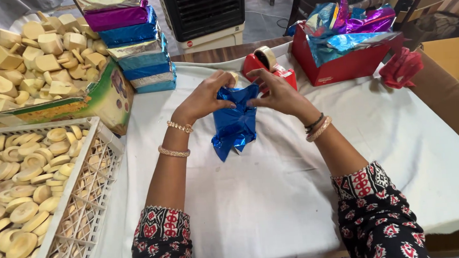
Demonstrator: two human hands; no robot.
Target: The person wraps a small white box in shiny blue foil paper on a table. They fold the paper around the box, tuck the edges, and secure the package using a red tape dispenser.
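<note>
Two hands meet at the top of a blue foil parcel (234,122), mid-worktop (275,194), just near of the red tape dispenser (268,64). Left hand (204,98) has its fingers pinched together on the top left edge of the foil; right hand (279,92) has fingers clamped on the top right edge, thumb tucked in toward the fold. Parcel stands roughly upright, lower end touching the white cloth, bottom corner trailing loose toward the near left.

Handling, as a guess: foil is thin, crinkly, slick, and prob. tears or creases if yanked. Wrapped lump inside looks small and solid, so light overall w/ weight low. Best hold seems to be at the gathered top edges, where both hands are now, or around the firm middle; loose bottom flap gives no grip.

Around it: white crate (93,178) of round pale discs near left, heap of pale blocks (37,50) far left, stack of wrapped foil packs (136,39) beside that, red box (341,60) of foil sheets far right.
</note>
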